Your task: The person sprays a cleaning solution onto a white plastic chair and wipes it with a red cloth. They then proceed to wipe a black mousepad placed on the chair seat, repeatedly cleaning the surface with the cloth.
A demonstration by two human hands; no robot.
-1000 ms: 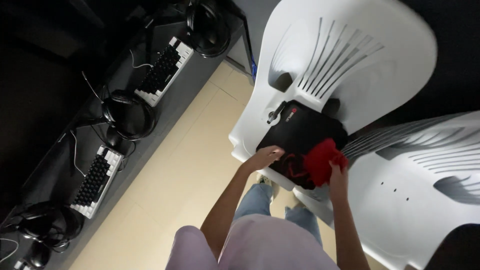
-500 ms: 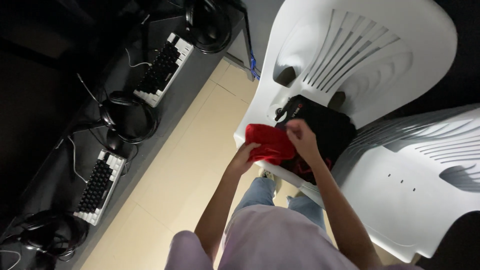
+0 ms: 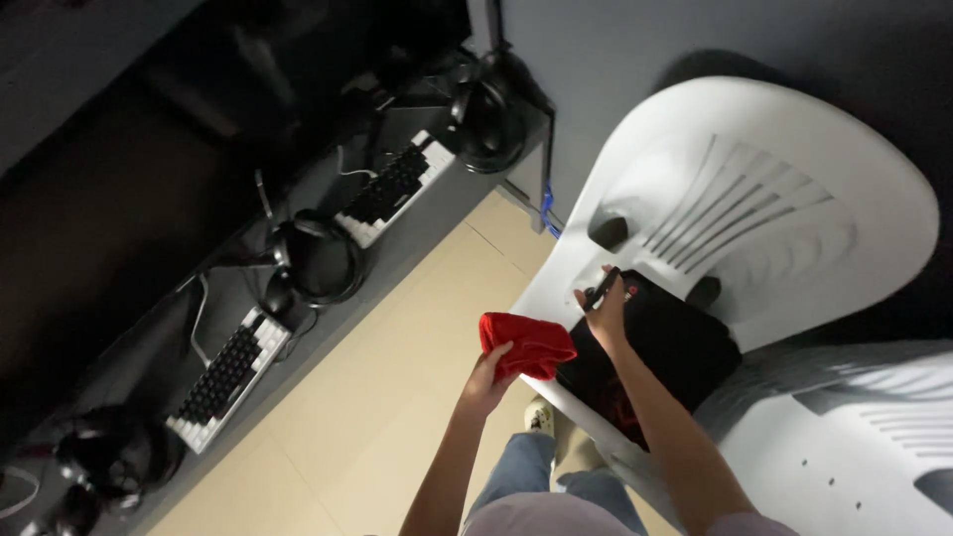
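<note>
Left hand (image 3: 493, 369) closed around a folded red cloth (image 3: 526, 343), held in the air just beside the front edge of the white plastic chair (image 3: 784, 189). Right hand (image 3: 604, 303) pinched on a small dark strap or zip pull (image 3: 602, 288) at the top of the black bag (image 3: 675, 347), which lies on the chair seat. Hard to tell exactly what that small dark piece is. Risk one, judged from the pose: cloth gripped only at its lower fold, upper layers loose, so likely to unfold or slip down onto the tan floor (image 3: 377, 397) below. Risk two: bag close to the seat's front edge, partly overhanging by the look of it; a pull toward the body with one hand only could drag it off the chair. Risk three: thin pinch grip on the pull, easily lost if the bag shifts. Further left, well apart, a dark desk (image 3: 149, 298) with keyboards (image 3: 230, 369) and headphones (image 3: 316, 260), out of reach and not endangered.
</note>
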